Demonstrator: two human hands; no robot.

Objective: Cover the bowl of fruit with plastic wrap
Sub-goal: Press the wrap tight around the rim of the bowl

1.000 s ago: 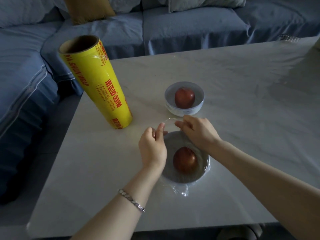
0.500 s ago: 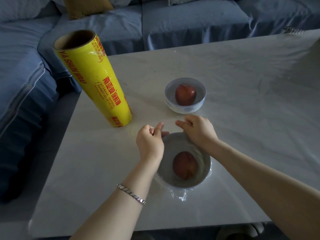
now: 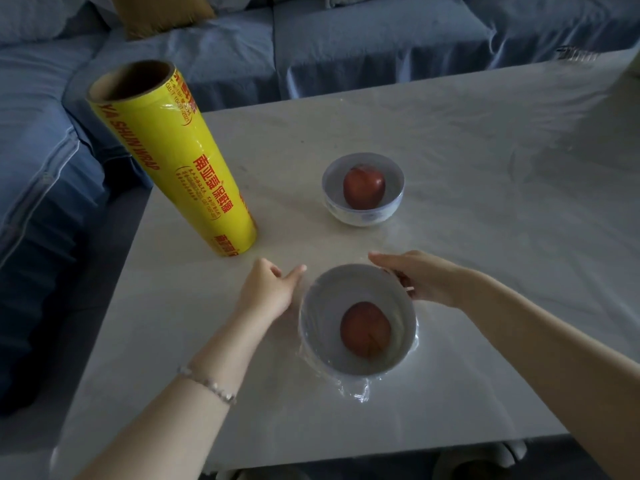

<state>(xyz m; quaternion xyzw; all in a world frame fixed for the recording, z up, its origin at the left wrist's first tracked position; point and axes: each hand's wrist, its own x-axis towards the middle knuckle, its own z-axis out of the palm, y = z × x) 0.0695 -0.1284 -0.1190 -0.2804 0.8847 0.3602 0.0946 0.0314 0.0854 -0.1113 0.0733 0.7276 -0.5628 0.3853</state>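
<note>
The background was a blue sofa (image 3: 346, 57) wrapping round the far and left sides, with a mustard cushion (image 3: 162, 12) at its back. In front of it stood a pale, marble-look table (image 3: 485, 168).

In the head view, a yellow roll of plastic wrap (image 3: 180, 168) stood on end near the table's left edge, its open cardboard core at the top. Right of it, near the middle of the table, sat a white far bowl (image 3: 363, 218) holding a red apple (image 3: 364, 188).

The near bowl (image 3: 322, 306), closer to the person, held a second apple (image 3: 365, 330). Clear film (image 3: 353, 389) was stretched over its mouth and bunched in shiny folds on the table at its near side.

The left hand (image 3: 266, 292), with a bracelet (image 3: 207, 384) on its wrist, was just beside the bowl's left wall. Its fingers were curled in and its thumb pointed toward the rim. Whether it pinched any film could not be told.

The right hand (image 3: 422, 278) lay against the far-right side of the bowl. Its index finger stretched fairly straight along the rim, and the other fingers were partly hidden behind the wall.
</note>
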